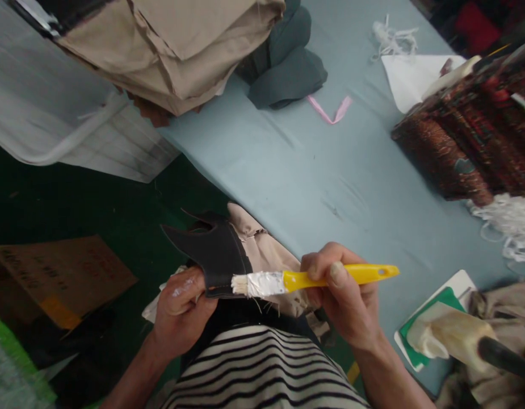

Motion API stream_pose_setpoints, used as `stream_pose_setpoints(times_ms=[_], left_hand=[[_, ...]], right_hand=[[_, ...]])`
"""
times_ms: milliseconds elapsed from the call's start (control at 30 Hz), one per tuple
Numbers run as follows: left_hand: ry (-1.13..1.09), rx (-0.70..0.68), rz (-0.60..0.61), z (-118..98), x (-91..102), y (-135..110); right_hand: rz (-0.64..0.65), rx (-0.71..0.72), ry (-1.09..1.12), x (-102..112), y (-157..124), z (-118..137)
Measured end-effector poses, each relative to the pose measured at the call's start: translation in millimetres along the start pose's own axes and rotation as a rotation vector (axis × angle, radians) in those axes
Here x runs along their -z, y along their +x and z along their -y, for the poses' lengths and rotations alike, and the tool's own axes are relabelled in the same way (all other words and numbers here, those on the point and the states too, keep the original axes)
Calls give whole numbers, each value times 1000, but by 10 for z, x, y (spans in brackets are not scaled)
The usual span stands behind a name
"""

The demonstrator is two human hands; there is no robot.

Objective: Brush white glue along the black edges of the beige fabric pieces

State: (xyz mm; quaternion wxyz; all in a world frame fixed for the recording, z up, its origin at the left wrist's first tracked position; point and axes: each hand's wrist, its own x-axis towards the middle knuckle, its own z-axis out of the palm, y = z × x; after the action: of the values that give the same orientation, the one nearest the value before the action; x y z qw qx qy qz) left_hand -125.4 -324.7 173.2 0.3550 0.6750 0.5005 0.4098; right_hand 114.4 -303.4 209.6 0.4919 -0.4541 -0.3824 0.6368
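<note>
My left hand (181, 312) grips a dark leather piece (223, 253) by its lower edge, and whitish smears mark the back of the hand. Joined to this piece is beige fabric (271, 253), which hangs against the table edge and my lap. Between the thumb and fingers of my right hand (345, 289) is a paintbrush (296, 281) with a yellow handle and a ferrule crusted in white. Its bristle tips point left and lie over the lower edge of the dark leather, close to my left fingers.
A blue-grey table (262, 153) bears folded beige fabric (194, 51), dark grey pieces (288, 79), a pink strip (330, 113) and a patterned dark bundle (470, 130). At right, a whitish container (458, 332) stands on a green pad. A plastic bin (96, 136) and cardboard box (66, 278) are at left.
</note>
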Motion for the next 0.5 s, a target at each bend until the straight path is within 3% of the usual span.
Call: stream_pose_setpoints(times_ms=[100, 233, 500], left_hand=[[32, 20, -19, -21, -54, 12], [96, 35, -83, -70, -147, -8], [141, 61, -126, -135, -338, -41]], right_hand=[[90, 23, 21, 77, 79, 27], [72, 100, 24, 145, 210, 62], [213, 14, -1, 264, 345, 21]])
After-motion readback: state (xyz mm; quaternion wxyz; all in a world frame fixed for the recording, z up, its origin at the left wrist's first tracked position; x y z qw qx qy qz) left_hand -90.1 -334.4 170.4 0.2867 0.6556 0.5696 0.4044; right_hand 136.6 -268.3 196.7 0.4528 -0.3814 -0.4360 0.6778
